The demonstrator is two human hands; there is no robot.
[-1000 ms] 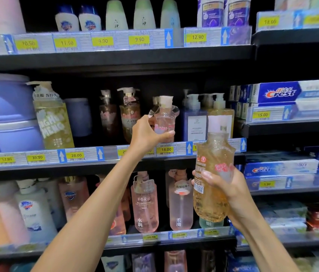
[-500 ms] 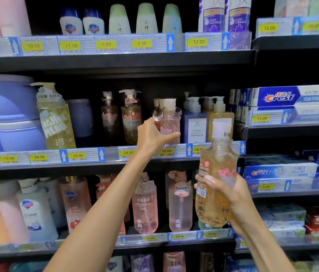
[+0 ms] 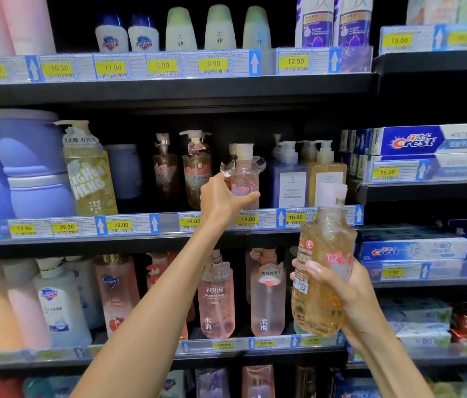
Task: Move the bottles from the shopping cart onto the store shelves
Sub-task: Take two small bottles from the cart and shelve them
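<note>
Clear glossy plastic forms the small pink bottle (image 3: 245, 179) gripped by the left hand (image 3: 221, 199); its cap is matt cream. The amber bottle (image 3: 320, 271) held in the right hand (image 3: 338, 285) is transparent plastic with a bumpy, textured wall, a printed paper-like label and a frosted white cap. Just below the left hand, the price strip (image 3: 146, 225) is shiny clear plastic over paper tags. The shelf edge (image 3: 111, 242) beneath looks dark and matt. Right of the right hand, toothpaste boxes (image 3: 416, 142) appear as glossy printed card.
</note>
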